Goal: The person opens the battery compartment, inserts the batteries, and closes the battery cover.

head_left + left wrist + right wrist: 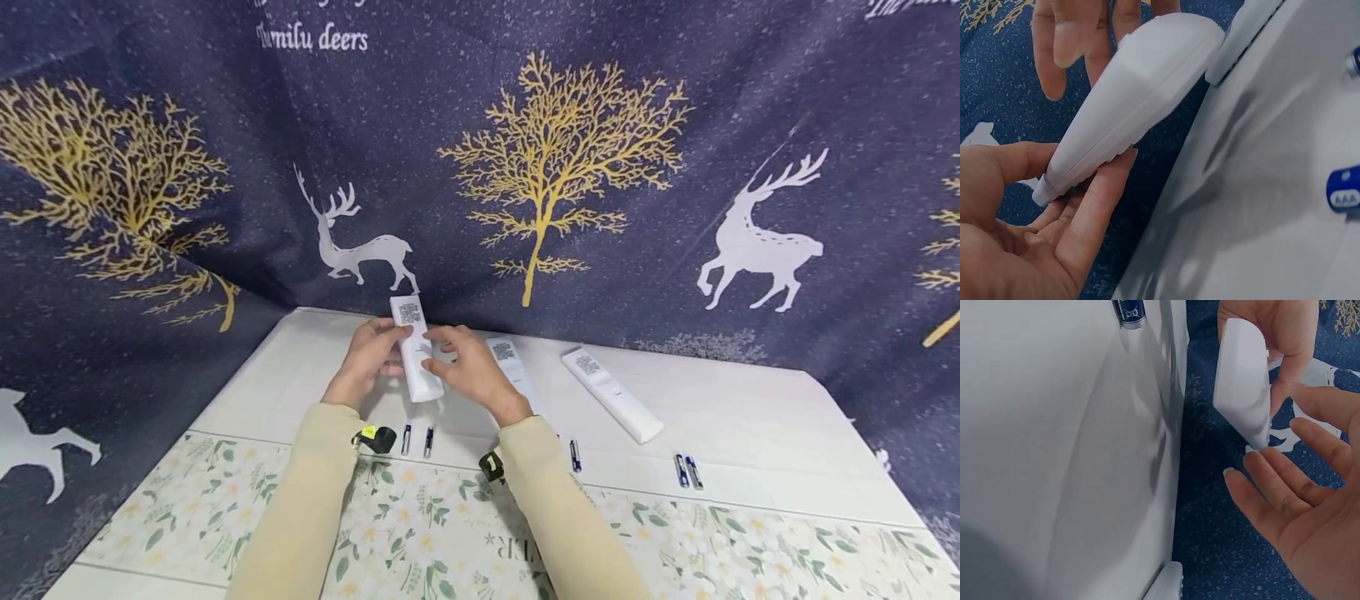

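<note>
Reference for clock directions: head view, centre of the held remote unless noted.

Backdrop fabric (pixel 420 100): dark blue, printed with gold trees and white deer; stands at 12 o'clock behind the tabletop and continues along the 9 o'clock side.

Tabletop (pixel 735 408): white, with a floral strip (pixel 420 517) across its near part at 6 o'clock.

Sleeves: cream. The left sleeve (pixel 300 492) enters the view from 7 o'clock, the right sleeve (pixel 562 508) from 5 o'clock.

Left hand (pixel 369 354): at 9 o'clock. Its grip pinches the held remote between thumb and fingers.

Right hand (pixel 474 367): at 3 o'clock. Its grip is spread, fingertips close beside the remote's edge; contact cannot be confirmed.

Outer remote (pixel 613 394): white, lying on the tabletop between 3 and 4 o'clock, printed label up.

Held remote (pixel 422 371): white, raised above the tabletop, long axis slightly off 12–6 o'clock. The printed label faces the head camera; raised bumps show on the opposite face.

Middle remote (pixel 504 351): lying at 3 o'clock, partly covered by the right hand.

Batteries: a near pair (pixel 407 439) at 6 o'clock; a single battery (pixel 575 455) and a far pair (pixel 682 470), both at 4 o'clock. One is marked AAA.
</note>
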Motion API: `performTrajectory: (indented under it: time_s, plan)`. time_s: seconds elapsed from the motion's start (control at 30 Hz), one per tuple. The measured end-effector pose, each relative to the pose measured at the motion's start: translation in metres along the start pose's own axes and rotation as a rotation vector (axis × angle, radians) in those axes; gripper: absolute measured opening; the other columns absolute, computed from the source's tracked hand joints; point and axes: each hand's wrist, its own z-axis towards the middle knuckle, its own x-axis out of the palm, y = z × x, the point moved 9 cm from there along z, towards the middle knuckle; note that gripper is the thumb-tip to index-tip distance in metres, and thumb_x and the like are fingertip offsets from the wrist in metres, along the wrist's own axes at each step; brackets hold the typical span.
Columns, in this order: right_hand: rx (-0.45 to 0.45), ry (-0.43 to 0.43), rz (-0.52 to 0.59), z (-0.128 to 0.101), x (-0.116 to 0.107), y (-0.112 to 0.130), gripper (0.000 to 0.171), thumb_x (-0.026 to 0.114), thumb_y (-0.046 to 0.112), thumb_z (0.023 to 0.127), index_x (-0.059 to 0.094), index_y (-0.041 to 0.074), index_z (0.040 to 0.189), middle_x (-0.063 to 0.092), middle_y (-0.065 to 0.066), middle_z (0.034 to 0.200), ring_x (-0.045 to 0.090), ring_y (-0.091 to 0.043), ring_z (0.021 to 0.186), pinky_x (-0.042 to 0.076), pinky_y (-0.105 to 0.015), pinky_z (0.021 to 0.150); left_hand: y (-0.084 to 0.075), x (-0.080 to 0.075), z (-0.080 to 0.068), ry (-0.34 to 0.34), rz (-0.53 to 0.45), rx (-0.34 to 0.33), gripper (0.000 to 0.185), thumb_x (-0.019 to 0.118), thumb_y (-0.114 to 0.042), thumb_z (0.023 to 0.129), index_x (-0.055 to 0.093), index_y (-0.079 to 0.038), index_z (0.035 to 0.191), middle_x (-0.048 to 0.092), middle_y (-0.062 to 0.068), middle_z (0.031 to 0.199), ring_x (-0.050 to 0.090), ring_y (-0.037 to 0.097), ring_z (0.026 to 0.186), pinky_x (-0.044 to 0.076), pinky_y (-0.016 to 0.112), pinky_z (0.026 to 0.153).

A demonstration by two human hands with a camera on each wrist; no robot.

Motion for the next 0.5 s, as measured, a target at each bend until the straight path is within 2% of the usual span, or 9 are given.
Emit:
performTrajectory:
  time_s: [0.2, 0.37, 0.5]
  plan:
    - [0.018, -0.016, 0.056, -0.0024, 0.0013, -0.0041, 0.038, 0.076, 0.008, 0.099, 0.067, 0.003, 0.136, 0.063, -0.016, 0.133, 0.068, -0.032, 0.117, 0.06, -0.036, 0.096, -0.003, 0.0013, -0.0036, -0.014, -0.016, 0.019, 0.057, 0.064, -0.021, 0.106, 0.043, 0.005, 0.153, 0.065, 0.026, 0.124, 0.071, 0.017, 0.085, 0.066, 0.032, 0.072]
    - [0.044, -0.021, 0.062, -0.0055, 0.0008, -0.006, 0.038, 0.077, 0.008, 0.099, 0.067, 0.005, 0.135, 0.063, -0.013, 0.131, 0.069, -0.03, 0.112, 0.061, -0.031, 0.087, -0.0043, 0.0046, -0.0061, -0.005, -0.017, 0.031, 0.059, 0.065, -0.023, 0.106, 0.043, 0.002, 0.154, 0.063, 0.027, 0.131, 0.072, 0.024, 0.096, 0.066, 0.034, 0.077]
    - [0.041, -0.023, 0.058, -0.0068, -0.0018, -0.0051, 0.039, 0.077, 0.007, 0.099, 0.066, 0.006, 0.136, 0.062, -0.014, 0.132, 0.07, -0.029, 0.11, 0.061, -0.031, 0.086, -0.0071, 0.0065, -0.0077, -0.003, -0.031, 0.036, 0.059, 0.067, -0.025, 0.105, 0.043, -0.004, 0.154, 0.062, 0.025, 0.139, 0.073, 0.029, 0.104, 0.066, 0.035, 0.077]
